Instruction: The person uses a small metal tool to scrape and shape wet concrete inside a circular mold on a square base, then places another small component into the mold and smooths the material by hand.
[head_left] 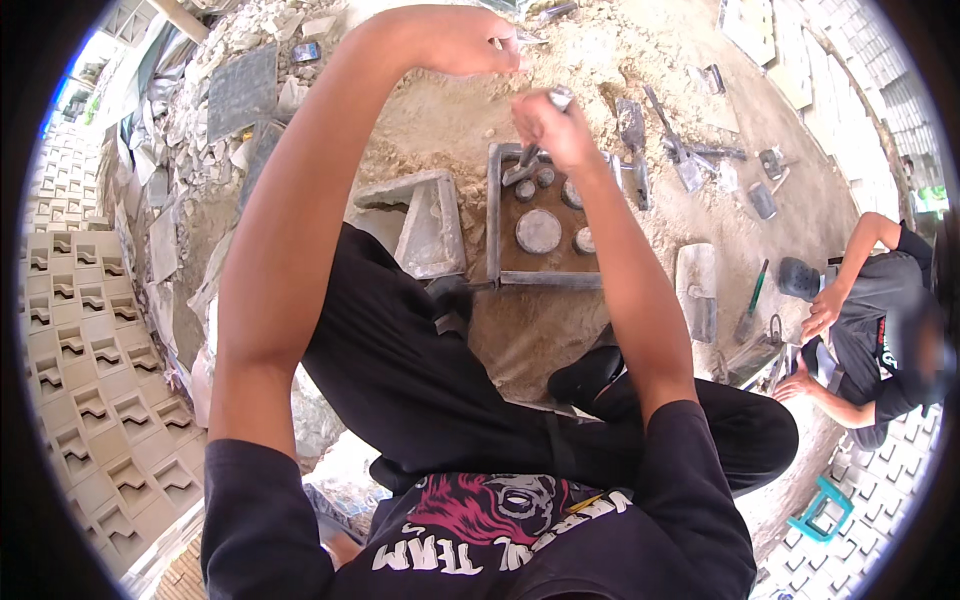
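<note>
My right hand [556, 132] is closed around the handle of a small trowel-like tool [524, 164]. Its flat grey end reaches down into the upper left corner of a square grey frame [493, 225]. Inside the frame lies a bed of brown sand with several round grey discs, the largest a pale disc [538, 231] near the middle. My right forearm hides the frame's right part. Farther off and to the left, my left hand [470, 42] is raised with its fingers closed. What the left fingers hold, if anything, I cannot make out.
A concrete frame [440, 225] lies left of the sand-filled one. Rubble [200, 85] is heaped at far left. On the right are trowels [688, 168], a pale block [696, 290] and a green-handled tool [760, 285]. Another person [880, 320] sits at far right, near a teal stool [823, 510].
</note>
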